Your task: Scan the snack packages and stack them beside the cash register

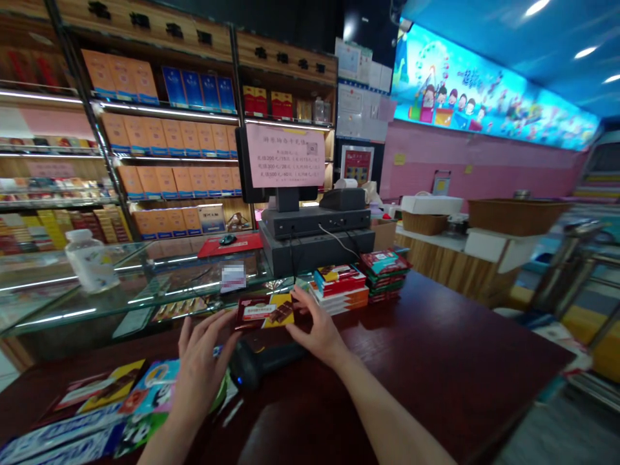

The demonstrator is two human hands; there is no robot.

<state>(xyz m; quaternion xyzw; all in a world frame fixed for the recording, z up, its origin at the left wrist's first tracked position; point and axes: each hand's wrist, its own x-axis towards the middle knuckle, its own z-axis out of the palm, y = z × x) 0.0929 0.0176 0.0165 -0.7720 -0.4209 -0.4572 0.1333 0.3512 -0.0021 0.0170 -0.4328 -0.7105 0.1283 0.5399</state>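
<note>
Red-and-yellow chocolate packet [264, 312], where's it at?

Far edge of the dark red wooden counter [436, 349], right between my hands. Left hand [201, 361] and right hand [317, 329] both spread, fingertips [299, 300] on its ends.

Gripped?

Can't tell. Black barcode scanner [261, 363] just nearer.

Worn on the person's head, the wide view looks forward and down across a dark red wooden counter [436, 349], close above the left hand [201, 361] and right hand [317, 336], facing a cash register [314, 239] with a glass display case [145, 284] on its left
</note>
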